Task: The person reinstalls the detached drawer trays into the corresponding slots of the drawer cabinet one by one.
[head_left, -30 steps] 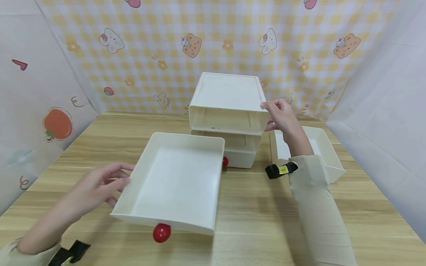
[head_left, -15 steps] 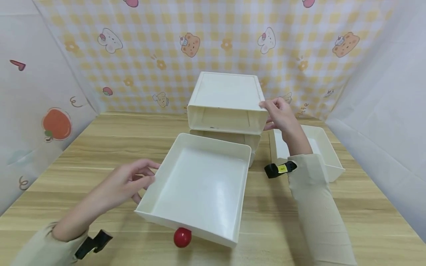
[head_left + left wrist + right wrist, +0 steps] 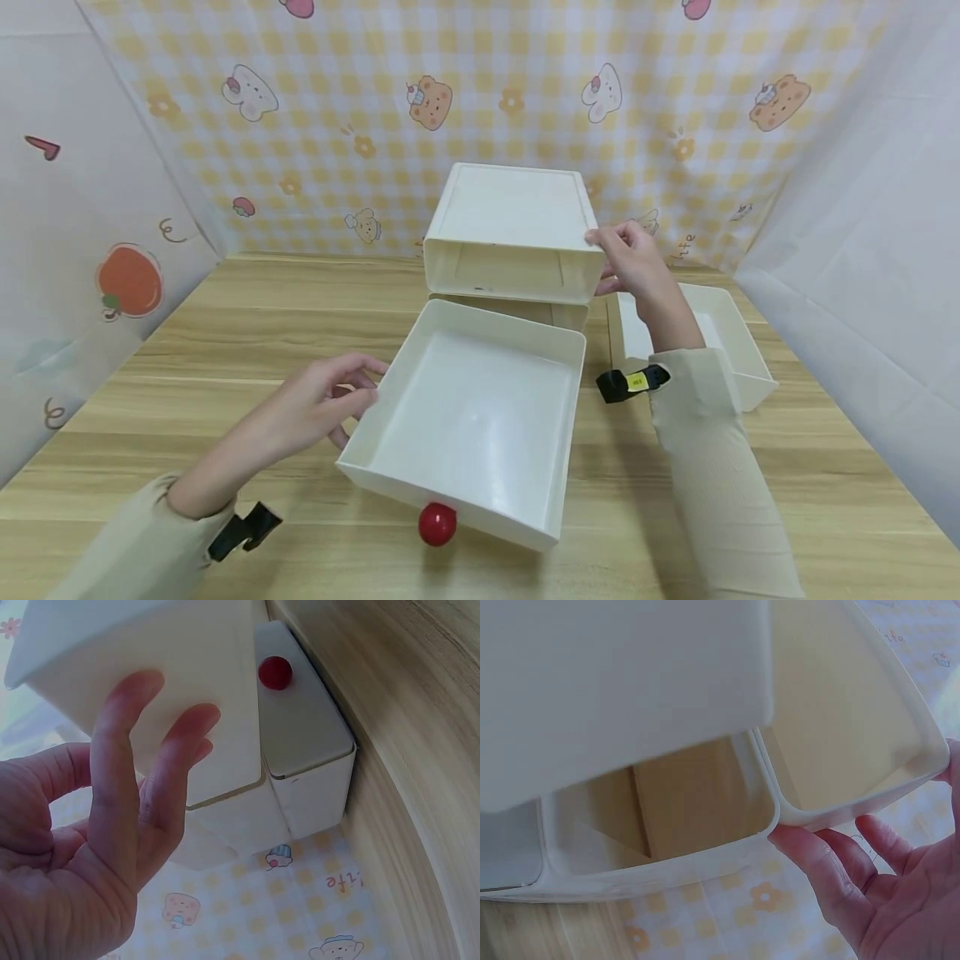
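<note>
An empty white drawer (image 3: 480,417) with a round red knob (image 3: 437,524) tilts in front of the stack. My left hand (image 3: 330,396) holds it by its left side wall; in the left wrist view, fingertips (image 3: 199,720) press against the white plastic. Behind stands a stacked white drawer unit (image 3: 517,204). Its top and middle compartments are hollow, while the bottom drawer's front (image 3: 304,724) is in place with its own red knob (image 3: 275,673). My right hand (image 3: 633,262) grips the top case's right front corner, thumb on the upper edge and fingers along the side.
Another white drawer (image 3: 738,333) lies on the wood-grain table (image 3: 225,333) at the right, partly hidden by my right forearm. A yellow checked cloth (image 3: 315,100) hangs at the back, and pale cloth walls (image 3: 877,167) close both sides.
My left hand has carried the drawer rightward until it overlaps the front of the stack, turning it slightly clockwise. The right hand has stayed at the top case.
</note>
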Tool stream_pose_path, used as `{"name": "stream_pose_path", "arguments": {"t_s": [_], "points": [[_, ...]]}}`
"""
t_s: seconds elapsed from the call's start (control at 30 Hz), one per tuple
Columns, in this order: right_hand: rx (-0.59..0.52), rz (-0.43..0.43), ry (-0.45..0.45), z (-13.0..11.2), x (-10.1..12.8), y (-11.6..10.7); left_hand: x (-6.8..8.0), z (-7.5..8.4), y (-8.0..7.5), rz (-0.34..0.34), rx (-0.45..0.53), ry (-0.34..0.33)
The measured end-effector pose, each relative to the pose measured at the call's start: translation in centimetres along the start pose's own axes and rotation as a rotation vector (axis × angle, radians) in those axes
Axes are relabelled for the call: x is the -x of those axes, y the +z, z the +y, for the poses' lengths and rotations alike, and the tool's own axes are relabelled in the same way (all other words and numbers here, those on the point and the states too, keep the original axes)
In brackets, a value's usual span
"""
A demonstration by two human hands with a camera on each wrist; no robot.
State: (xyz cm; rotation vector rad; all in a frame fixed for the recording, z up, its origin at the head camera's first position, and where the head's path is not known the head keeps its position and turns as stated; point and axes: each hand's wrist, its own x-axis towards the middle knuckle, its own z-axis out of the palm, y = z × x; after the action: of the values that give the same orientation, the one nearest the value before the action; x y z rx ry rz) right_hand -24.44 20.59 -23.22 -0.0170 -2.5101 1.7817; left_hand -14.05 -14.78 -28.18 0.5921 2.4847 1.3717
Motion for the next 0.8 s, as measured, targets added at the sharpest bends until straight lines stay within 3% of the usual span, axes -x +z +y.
{"name": "stream_pose_path", "arguments": {"t_s": [0.8], "points": [[0.001,0.000,0.003,0.0,-0.1,0.0,-2.1,0.1,1.4,0.053,0.051,-0.030]]}}
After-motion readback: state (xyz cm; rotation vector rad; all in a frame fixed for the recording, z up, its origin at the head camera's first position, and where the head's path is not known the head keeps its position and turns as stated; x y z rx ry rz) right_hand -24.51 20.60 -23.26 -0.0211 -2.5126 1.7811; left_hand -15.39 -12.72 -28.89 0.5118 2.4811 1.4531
